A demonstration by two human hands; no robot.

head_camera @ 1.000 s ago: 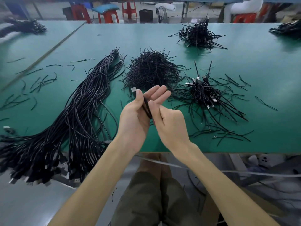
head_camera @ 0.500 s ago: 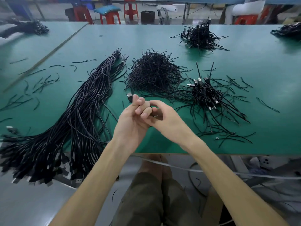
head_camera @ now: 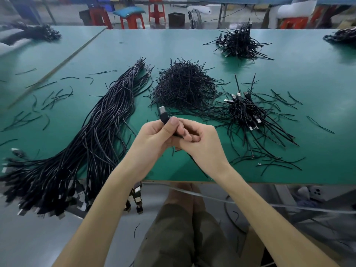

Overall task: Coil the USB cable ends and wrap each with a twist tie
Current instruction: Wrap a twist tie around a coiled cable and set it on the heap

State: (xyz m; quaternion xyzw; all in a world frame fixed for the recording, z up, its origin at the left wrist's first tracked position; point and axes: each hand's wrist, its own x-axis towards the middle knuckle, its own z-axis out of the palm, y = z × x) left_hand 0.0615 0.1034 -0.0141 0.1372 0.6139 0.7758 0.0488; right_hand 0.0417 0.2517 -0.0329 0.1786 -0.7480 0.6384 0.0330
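My left hand (head_camera: pixel 154 137) grips a black USB cable (head_camera: pixel 163 115) just below its plug, which sticks up past my thumb. My right hand (head_camera: pixel 202 143) is curled against the left and pinches the cable there; whether a twist tie is in its fingers is hidden. The cable's tail runs under my right wrist toward the table edge. A mound of black twist ties (head_camera: pixel 183 85) lies just beyond my hands. To the left stretches a long bundle of loose USB cables (head_camera: pixel 92 135). To the right sits a pile of coiled, tied cables (head_camera: pixel 246 112).
The green table (head_camera: pixel 308 78) carries another tied pile (head_camera: pixel 238 43) at the back and stray ties (head_camera: pixel 48 97) on the left. Cable plugs hang over the near edge. Red stools (head_camera: pixel 133 20) stand behind the table. A grey cord crosses below the table edge.
My hands went from open fingers around the cable to a tight clasp. The plug now points up above my left thumb, and both hands have closed on the cable.
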